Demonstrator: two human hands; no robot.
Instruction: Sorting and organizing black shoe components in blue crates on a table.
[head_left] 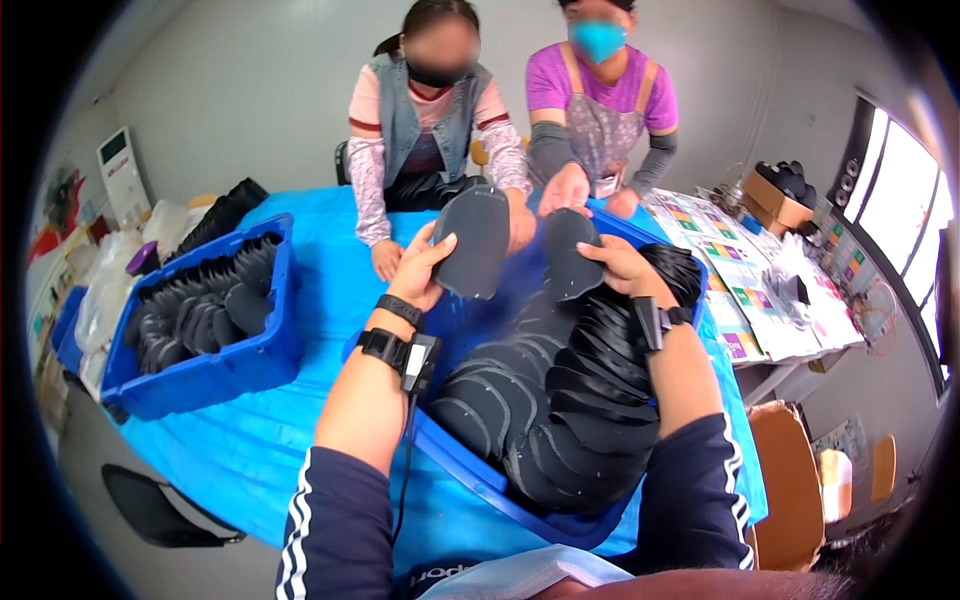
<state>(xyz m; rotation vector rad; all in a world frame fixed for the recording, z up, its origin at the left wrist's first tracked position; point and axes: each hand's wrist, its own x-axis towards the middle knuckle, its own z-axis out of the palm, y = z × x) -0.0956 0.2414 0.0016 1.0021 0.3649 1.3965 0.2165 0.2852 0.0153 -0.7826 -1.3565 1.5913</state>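
Above the large blue bin (470,478), my left hand (420,268) is closed on a black insole (470,243), thumb on its face. The insole is upright, its broad face toward me. My right hand (628,268) grips a second black insole (573,262) by its right side, level with the first. Below my hands, the bin holds curved rows of stacked black insoles (560,430). A co-worker's hand (565,188) is close to the top of the right insole; I cannot tell whether they touch.
Two people stand across the blue-covered table (330,260), one resting a hand (386,260) on it. A smaller blue bin (215,385) of insoles stands left. At right are a paper-covered table (735,270) and a cardboard box (785,480). A black chair (165,515) is lower left.
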